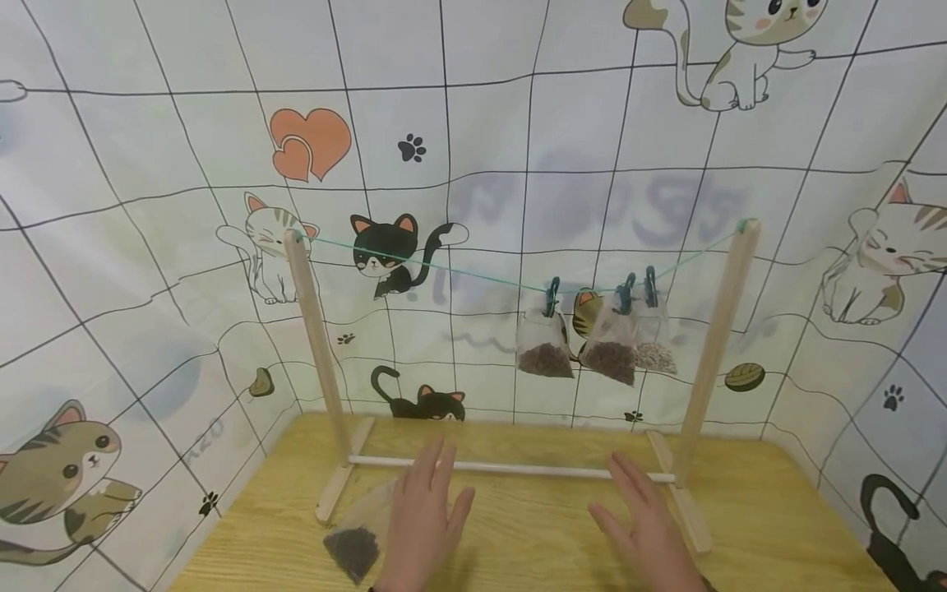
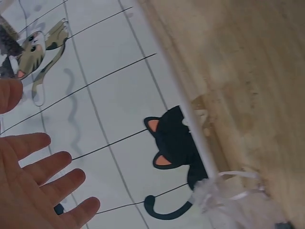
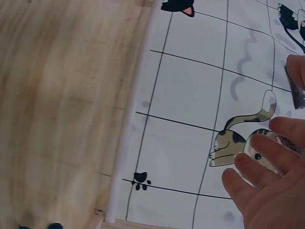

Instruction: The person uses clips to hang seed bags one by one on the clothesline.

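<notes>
Your L hand (image 1: 425, 514) and R hand (image 1: 647, 526) were both released, fingers extended, nothing gripped in either, held over the table (image 1: 533, 534) near the white rod (image 1: 533, 469). The loose bag (image 1: 357, 547) lay on the tabletop just beside the rack's left foot (image 1: 334, 496), dark grains pooled at its near end, the clear end running toward the rod and partly hidden behind your L hand in the head view. The L wrist cam showed a gap btwn fingers and plastic, so prob. no contact.

Three bags (image 1: 610, 362) hung from the green string (image 1: 481, 277) on dark clips (image 1: 552, 298), bunched toward the R post (image 1: 721, 345), w/ the string sagging there.

Judging from that, the loose bag was best pinched by its clear end and kept grain-end down, b/c it could've spilled if tipped (couldn't tell if sealed). A spot left of the hung bags made sense for balance. R hand suited the clip, L the bag's top edge, held flat; a light touch mattered, since the string prob. dipped easily. Teal bits (image 3: 55, 226) low in the R wrist view were maybe spare clips, too cropped to tell.
</notes>
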A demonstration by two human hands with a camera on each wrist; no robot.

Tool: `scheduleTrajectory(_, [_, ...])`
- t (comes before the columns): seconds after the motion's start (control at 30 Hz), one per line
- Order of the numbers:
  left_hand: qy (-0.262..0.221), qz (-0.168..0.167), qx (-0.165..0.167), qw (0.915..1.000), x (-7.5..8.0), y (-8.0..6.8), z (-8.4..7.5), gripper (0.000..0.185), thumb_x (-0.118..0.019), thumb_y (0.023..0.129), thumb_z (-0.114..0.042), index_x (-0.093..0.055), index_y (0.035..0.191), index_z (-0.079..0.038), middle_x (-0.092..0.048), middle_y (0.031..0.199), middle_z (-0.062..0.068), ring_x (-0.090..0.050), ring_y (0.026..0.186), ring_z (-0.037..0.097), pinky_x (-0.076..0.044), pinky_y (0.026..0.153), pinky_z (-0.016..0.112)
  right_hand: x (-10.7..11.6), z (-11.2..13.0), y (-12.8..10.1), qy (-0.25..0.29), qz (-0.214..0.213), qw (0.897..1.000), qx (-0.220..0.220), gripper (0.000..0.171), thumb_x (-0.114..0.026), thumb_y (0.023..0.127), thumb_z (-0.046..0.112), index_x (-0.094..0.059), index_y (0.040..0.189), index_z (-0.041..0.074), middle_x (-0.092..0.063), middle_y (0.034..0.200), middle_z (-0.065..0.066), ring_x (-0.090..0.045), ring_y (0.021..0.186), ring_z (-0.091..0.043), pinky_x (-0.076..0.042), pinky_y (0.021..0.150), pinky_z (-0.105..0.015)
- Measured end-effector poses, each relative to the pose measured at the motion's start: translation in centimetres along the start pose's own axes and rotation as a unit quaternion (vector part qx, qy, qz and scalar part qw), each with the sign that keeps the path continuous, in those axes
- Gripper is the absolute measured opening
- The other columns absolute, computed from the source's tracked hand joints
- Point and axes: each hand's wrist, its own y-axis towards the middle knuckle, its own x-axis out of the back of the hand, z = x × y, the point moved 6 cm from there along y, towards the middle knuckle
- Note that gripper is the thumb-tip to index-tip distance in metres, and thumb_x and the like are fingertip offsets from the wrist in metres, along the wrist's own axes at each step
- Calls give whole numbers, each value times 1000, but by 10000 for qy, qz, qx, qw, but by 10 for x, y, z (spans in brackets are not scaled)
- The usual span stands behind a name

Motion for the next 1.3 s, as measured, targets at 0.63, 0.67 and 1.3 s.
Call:
scheduleTrajectory(0.63, [-359,96,-22,9993,2,2,-9,56,-63,93,-41,-55,135,-5,-56,133,16,-55,117,34,-46,93,56,6,-20,-5,-404,339,9981,-311,53,-72,88,22,-55,134,1,-47,141,-20,-47,123,-44,-48,85,-61])
scheduleTrajectory(0.67, [-370,87,-114,9992,2,2,-13,55,-62,93,-42,-55,135,-6,-56,132,15,-56,116,33,-47,92,55,9,-22,-5,-419,299,9983,-266,51,-73,86,18,-58,131,0,-49,139,-21,-48,121,-45,-46,86,-63])
scheduleTrajectory(1.3, [-354,749,-1145,9900,-14,-4,-78,43,-69,88,-37,-64,122,-10,-63,120,7,-61,110,24,-52,85,45,18,-81,-14,-739,2204,9555,-1817,43,-70,82,20,-64,115,-6,-62,111,-26,-58,104,-46,-48,84,-58])
